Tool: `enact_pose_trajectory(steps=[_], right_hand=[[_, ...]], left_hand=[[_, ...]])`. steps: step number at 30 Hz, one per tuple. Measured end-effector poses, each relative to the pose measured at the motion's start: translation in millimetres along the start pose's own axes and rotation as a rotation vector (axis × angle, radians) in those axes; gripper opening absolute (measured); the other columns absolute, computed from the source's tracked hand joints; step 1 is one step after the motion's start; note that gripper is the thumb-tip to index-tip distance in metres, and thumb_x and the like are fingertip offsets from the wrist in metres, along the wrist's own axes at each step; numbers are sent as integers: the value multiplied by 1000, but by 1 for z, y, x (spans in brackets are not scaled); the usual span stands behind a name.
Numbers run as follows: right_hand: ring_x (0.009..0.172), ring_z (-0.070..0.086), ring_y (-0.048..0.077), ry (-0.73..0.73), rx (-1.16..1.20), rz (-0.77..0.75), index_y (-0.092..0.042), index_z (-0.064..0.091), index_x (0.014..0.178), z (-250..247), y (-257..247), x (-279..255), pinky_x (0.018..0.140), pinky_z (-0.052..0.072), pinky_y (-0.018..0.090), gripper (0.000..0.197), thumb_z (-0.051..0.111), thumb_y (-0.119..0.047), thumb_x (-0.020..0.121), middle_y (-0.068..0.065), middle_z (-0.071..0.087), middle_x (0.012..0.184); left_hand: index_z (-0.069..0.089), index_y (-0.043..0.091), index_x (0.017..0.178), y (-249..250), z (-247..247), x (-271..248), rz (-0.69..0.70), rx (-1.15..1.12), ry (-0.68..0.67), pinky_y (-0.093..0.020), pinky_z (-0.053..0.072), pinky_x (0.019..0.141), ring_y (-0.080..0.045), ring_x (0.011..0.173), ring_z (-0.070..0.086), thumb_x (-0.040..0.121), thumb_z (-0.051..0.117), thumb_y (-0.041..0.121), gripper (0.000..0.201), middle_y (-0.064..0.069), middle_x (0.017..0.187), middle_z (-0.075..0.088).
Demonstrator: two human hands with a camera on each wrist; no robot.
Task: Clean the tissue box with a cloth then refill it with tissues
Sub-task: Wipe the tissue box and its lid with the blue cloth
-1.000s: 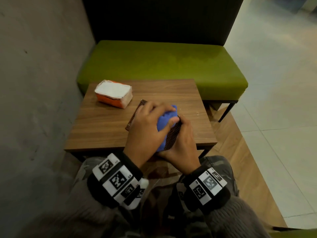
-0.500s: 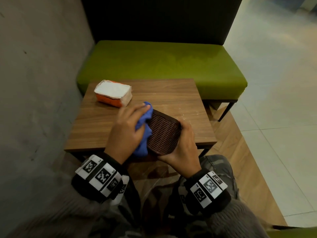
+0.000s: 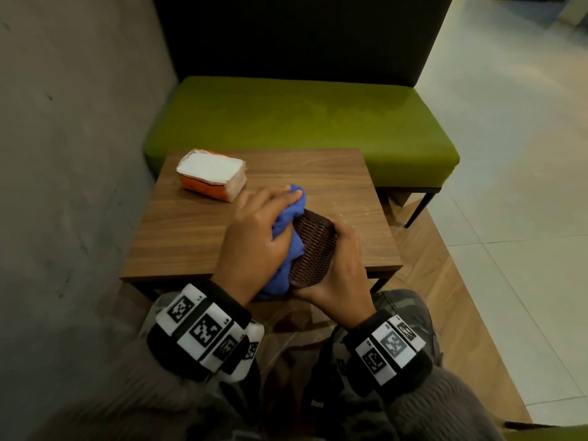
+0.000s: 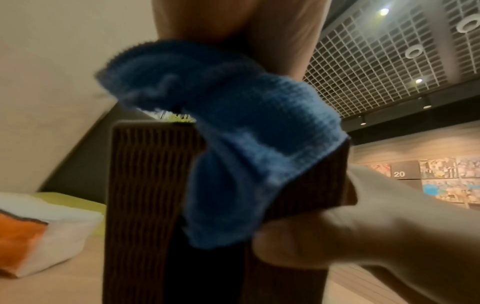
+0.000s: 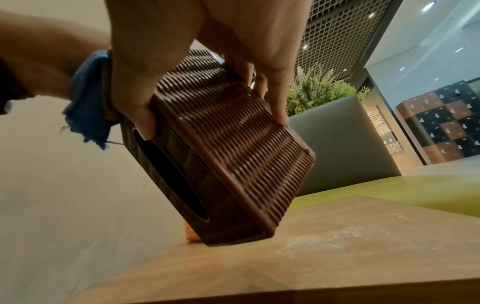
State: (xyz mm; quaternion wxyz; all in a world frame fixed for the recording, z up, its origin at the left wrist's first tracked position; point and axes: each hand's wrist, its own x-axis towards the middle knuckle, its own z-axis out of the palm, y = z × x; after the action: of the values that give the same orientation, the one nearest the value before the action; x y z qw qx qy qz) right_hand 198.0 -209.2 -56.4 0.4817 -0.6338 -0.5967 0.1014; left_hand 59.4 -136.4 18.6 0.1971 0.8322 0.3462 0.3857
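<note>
A dark brown woven tissue box (image 3: 315,246) (image 5: 228,156) stands tilted on one end on the wooden table (image 3: 197,237), its slot (image 5: 171,176) facing left. My right hand (image 3: 337,268) grips its near right side, thumb by the slot and fingers (image 5: 275,98) over the far edge. My left hand (image 3: 254,240) holds a bunched blue cloth (image 3: 286,230) (image 4: 233,144) against the box's left face (image 4: 145,185). An orange-and-white pack of tissues (image 3: 211,174) (image 4: 39,232) lies at the table's back left.
A green bench seat (image 3: 299,122) with a dark backrest stands behind the table. A grey wall (image 3: 70,154) runs along the left. Pale powdery marks (image 5: 324,238) dot the table's right side. Tiled floor lies to the right.
The left hand with the cloth slid from the box's right side to its left face, then back up onto it. The right hand keeps its grip; the box now stands more upright.
</note>
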Motion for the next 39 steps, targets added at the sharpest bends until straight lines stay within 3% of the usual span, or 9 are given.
enact_pose_trajectory(steps=[4, 10, 16, 21, 24, 26, 31, 36, 39], right_hand=[[117, 48, 13, -2, 30, -48, -17, 33, 139, 2, 3, -2, 100, 32, 10, 88, 76, -46, 69, -4, 42, 128], [112, 42, 5, -18, 30, -17, -25, 29, 131, -1, 4, -3, 95, 29, 3, 95, 77, -52, 54, -7, 40, 121], [117, 50, 18, -15, 100, -28, -23, 31, 137, 1, 2, -5, 101, 43, 29, 94, 84, -44, 62, 4, 47, 129], [113, 49, 16, -49, 47, 20, -26, 29, 131, 0, 1, -3, 95, 44, 30, 103, 93, -33, 51, 1, 44, 123], [116, 49, 16, -46, 70, 26, -10, 34, 135, 2, -2, 3, 99, 42, 23, 98, 87, -40, 58, 2, 45, 127], [120, 49, 18, -34, 81, 13, -4, 38, 136, 4, -3, 2, 104, 42, 30, 92, 80, -45, 66, 6, 47, 131], [120, 51, 24, -6, 105, 56, -23, 31, 133, 4, 0, -2, 99, 45, 44, 99, 90, -38, 54, 9, 48, 129], [112, 57, 25, -42, 87, 79, -24, 26, 134, -2, 3, 4, 99, 47, 40, 89, 72, -55, 66, 18, 53, 124], [116, 55, 24, -43, 114, 34, -17, 31, 134, 1, 0, 3, 101, 45, 41, 93, 81, -47, 63, 13, 52, 127]], left_hand=[[60, 15, 123, 16, 7, -17, 230, 21, -190, -31, 41, 93, -22, 104, 50, 78, 51, 13, 47, 0, 129, 56], [65, 12, 115, -21, 4, 3, -110, 22, 75, -27, 38, 95, -23, 106, 51, 79, 54, 7, 38, -5, 117, 63], [61, 12, 122, 1, 2, -17, 241, -7, -206, -26, 37, 96, -18, 107, 49, 79, 55, 8, 44, -2, 127, 58], [68, 12, 110, -31, -8, 10, -42, 47, 30, -29, 38, 95, -27, 105, 56, 79, 54, 8, 34, -3, 112, 66], [65, 12, 115, 0, 2, -3, 128, 17, -85, -28, 37, 95, -25, 105, 53, 77, 53, 10, 40, -4, 119, 63], [64, 11, 118, 11, 5, -13, 252, 4, -173, -28, 38, 94, -22, 104, 50, 79, 52, 12, 40, -4, 123, 61], [65, 14, 114, -10, -2, 7, 30, 0, -29, -14, 30, 95, -26, 104, 54, 75, 57, 3, 42, -2, 116, 64], [60, 15, 123, 2, -1, -36, 475, 102, -258, -39, 43, 85, -24, 106, 51, 79, 66, 14, 44, -2, 129, 58], [60, 11, 122, -7, -2, -32, 335, 10, -172, -38, 42, 91, -25, 107, 53, 80, 61, 9, 42, -4, 126, 59]])
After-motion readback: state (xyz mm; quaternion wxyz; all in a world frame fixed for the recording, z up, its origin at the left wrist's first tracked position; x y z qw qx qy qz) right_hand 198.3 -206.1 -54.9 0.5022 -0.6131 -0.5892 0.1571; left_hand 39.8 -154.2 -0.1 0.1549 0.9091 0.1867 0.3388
